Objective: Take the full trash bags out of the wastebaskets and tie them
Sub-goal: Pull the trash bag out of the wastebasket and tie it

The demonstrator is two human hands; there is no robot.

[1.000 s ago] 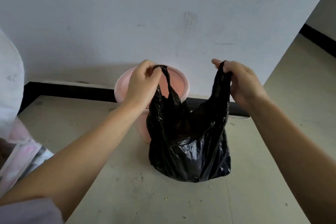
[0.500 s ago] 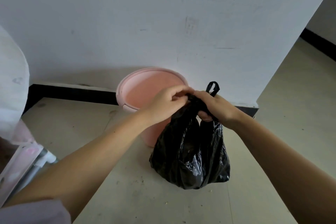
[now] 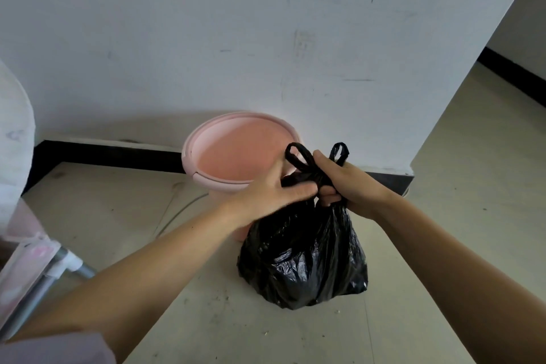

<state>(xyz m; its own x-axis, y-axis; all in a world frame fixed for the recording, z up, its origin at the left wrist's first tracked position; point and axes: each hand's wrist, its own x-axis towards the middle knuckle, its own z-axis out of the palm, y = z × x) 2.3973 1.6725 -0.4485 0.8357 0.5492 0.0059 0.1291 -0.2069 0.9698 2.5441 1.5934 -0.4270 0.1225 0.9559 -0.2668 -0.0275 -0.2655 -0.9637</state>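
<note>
Pale scuffed floor (image 3: 295,334) — black bag (image 3: 304,263), pink wastebasket (image 3: 189,154) on it

A single head-worn wide-angle view looks forward and down, close over the floor (image 3: 206,319) at frame bottom, facing the wall (image 3: 266,38) filling the upper frame.

A second ago we held the black trash bag's (image 3: 304,257) handles wide apart; now our left hand (image 3: 271,192) and right hand (image 3: 351,186) meet above it, crossing both handle loops (image 3: 298,156) together.
</note>
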